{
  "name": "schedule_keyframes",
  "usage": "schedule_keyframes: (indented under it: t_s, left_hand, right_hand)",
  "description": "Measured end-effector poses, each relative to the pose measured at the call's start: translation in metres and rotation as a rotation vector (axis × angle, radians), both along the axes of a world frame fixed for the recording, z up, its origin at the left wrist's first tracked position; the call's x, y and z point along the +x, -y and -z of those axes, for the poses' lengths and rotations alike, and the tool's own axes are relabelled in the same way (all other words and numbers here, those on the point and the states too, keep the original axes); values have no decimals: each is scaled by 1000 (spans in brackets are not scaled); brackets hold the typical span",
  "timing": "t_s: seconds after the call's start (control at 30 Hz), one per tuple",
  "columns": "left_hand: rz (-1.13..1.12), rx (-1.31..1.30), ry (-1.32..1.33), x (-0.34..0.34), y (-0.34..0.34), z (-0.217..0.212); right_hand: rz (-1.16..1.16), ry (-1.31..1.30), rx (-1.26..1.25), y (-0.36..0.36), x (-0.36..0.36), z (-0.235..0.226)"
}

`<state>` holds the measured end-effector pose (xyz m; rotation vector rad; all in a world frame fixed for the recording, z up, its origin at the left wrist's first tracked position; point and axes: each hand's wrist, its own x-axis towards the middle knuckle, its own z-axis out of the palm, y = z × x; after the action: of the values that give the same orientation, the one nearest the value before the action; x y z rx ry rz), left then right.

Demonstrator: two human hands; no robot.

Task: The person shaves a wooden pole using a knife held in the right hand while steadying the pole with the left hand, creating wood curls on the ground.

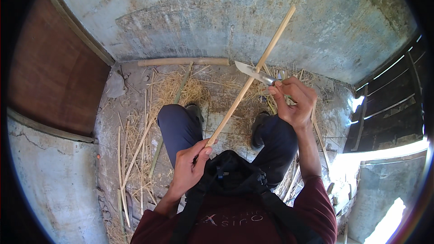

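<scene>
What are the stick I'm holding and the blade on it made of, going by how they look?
The stick looks like split bamboo or pale wood: tan, matte, straight and thin. The knife blade looks like steel: grey with a dull sheen and a pointed tip. Its handle is hidden inside the right hand.

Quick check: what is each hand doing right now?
Left hand: closed around the lower end of a long bamboo stick.
Right hand: closed on a knife, blade laid against the stick.
</scene>
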<state>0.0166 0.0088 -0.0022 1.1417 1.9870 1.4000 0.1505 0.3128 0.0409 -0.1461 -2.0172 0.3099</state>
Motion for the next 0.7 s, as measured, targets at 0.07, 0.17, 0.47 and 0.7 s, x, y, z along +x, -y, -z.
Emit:
schedule_keyframes:
  t_s: [0.07,0.17,0.47,0.7]
  left_hand:
    - [-9,14,-5,0,1,2]
    - [-8,23,-7,-4,1,6]
    - [12,-77,85,-3,22,18]
    - [-9,-112,68,-9,26,24]
  right_hand:
    - [-14,3,-14,-3,-4,2]
    - [-21,14,-15,-9,-6,4]
    - [203,-37,-308,-83,0,7]
    - [199,22,-175,-87,-13,12]
